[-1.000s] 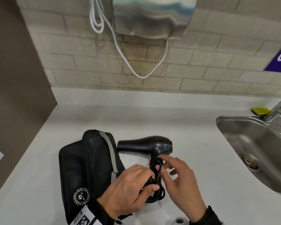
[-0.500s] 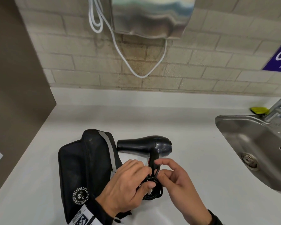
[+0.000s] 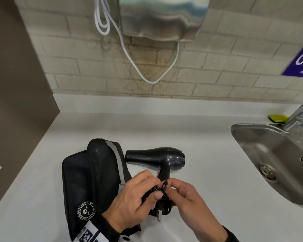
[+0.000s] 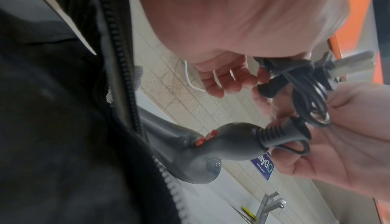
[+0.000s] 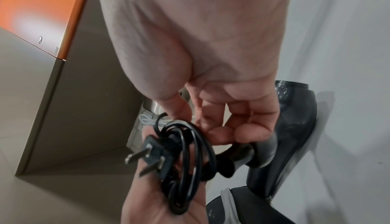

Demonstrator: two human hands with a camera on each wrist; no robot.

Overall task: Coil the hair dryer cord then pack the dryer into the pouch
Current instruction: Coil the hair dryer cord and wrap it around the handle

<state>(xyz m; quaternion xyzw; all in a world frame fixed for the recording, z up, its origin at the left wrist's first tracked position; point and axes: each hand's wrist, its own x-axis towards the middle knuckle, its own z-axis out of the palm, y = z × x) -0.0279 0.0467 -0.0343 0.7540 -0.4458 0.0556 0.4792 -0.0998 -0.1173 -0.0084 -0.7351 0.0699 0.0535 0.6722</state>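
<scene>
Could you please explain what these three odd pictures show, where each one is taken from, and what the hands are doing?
No machine here: a person wears three cameras. The head view looks down at a white counter with a sink at the right. The other two are wrist cameras, looking along each hand. On the counter lie a black pouch and, beside it, a black hair dryer. The left hand grips the coiled cord, its plug sticking out. The right hand pinches a loop of that cord near the dryer's handle. The dryer is not yet in the pouch.
</scene>
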